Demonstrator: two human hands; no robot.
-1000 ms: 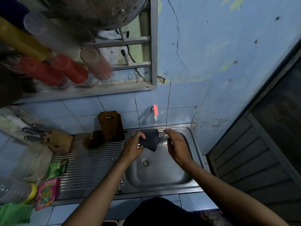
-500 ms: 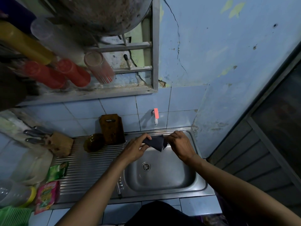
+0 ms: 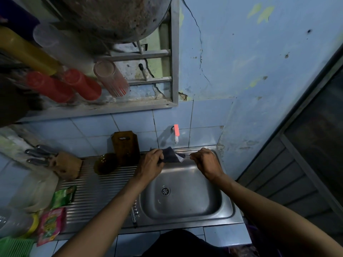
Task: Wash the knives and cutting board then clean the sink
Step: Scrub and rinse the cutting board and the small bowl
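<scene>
I see a dark blue cloth (image 3: 171,156) with a small white part at one corner. The sink (image 3: 225,199) is grey steel, and its drainboard (image 3: 104,190) has a pattern of fine parallel ridges. The tap (image 3: 176,133) is white with a pink-red handle. The wall tiles (image 3: 133,121) are pale blue, and the painted wall (image 3: 259,62) above is blue with some green-yellow patches and dark cracks. The cutting board (image 3: 126,145) is brown. On the shelf I see two red cups (image 3: 65,85), a yellow one (image 3: 26,51) and a clear one with red stripes (image 3: 113,78). One sachet is green (image 3: 64,195), another is pink (image 3: 51,224).
</scene>
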